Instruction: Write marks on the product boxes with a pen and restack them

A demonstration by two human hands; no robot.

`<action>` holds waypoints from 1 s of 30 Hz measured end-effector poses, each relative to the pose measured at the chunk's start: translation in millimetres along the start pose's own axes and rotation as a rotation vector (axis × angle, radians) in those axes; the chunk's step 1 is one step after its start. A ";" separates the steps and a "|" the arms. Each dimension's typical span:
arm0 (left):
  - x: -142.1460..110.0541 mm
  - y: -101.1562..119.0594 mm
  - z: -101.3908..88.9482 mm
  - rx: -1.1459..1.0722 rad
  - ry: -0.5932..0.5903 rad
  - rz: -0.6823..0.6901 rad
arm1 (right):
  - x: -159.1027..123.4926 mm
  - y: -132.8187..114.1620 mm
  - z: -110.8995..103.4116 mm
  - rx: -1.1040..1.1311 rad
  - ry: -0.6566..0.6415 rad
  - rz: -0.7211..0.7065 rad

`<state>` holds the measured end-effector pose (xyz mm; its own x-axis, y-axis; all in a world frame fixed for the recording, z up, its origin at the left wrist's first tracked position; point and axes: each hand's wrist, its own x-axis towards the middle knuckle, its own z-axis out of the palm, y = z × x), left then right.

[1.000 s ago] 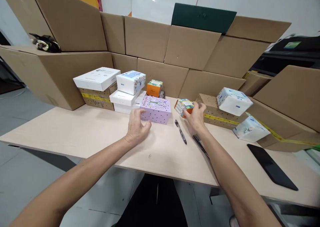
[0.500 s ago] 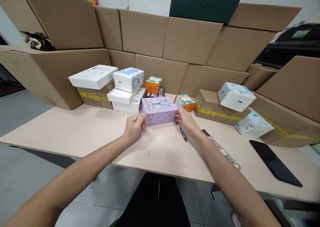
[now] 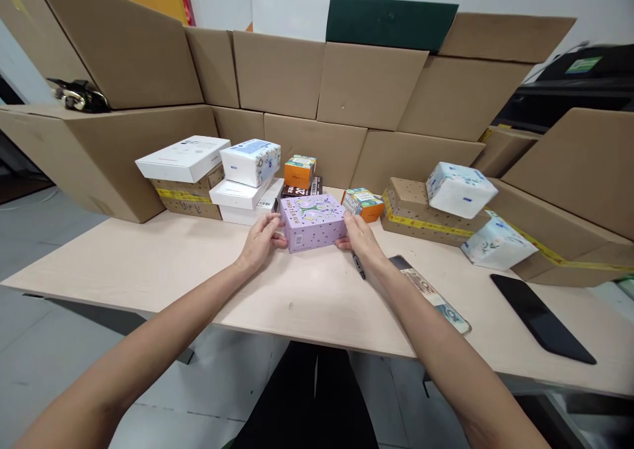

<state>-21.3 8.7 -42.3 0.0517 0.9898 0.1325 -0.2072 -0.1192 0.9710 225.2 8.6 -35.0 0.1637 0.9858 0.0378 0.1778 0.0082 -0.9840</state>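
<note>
A purple printed box (image 3: 317, 233) lies flat on the table between my hands, its patterned lid facing up. At its left end, my left hand (image 3: 258, 239) has its fingers against the side and near the lower corner. The opposite end is gripped by my right hand (image 3: 364, 239), thumb near the top edge and fingers low on the front corner. A pen (image 3: 358, 266) lies just below my right hand, partly covered by it. Close behind the purple box sits a small orange box (image 3: 364, 205); another orange box (image 3: 300, 172) rests on a dark package (image 3: 302, 190).
White boxes (image 3: 238, 195) and a tissue pack (image 3: 250, 162) are stacked at left. Right of centre stand a taped carton (image 3: 430, 218) and two more tissue packs (image 3: 461, 189). A banknote-printed strip (image 3: 433, 294) and black phone (image 3: 542, 318) lie at right. Cardboard walls (image 3: 317, 148) close the back.
My left hand has loosened from a curled grip and its fingers now lie along the box's left end. My right fingers have come lower around the right end. The view has shifted slightly.
</note>
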 end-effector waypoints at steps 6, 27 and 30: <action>1.2 9.7 -2.2 0.068 -0.015 -0.001 | 3.1 -8.2 -5.0 0.078 -0.009 0.077; -2.9 17.5 -13.5 0.584 -0.096 -0.102 | -31.4 -15.2 -5.1 -0.241 -0.431 0.025; -5.2 19.8 -12.1 0.493 -0.104 -0.125 | -34.8 -16.6 -4.3 -0.217 -0.414 -0.073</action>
<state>-37.5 2.1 -26.2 0.1485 0.9889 0.0039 0.2902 -0.0474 0.9558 220.7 -26.6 -19.2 -0.2498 0.9682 -0.0106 0.3803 0.0880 -0.9207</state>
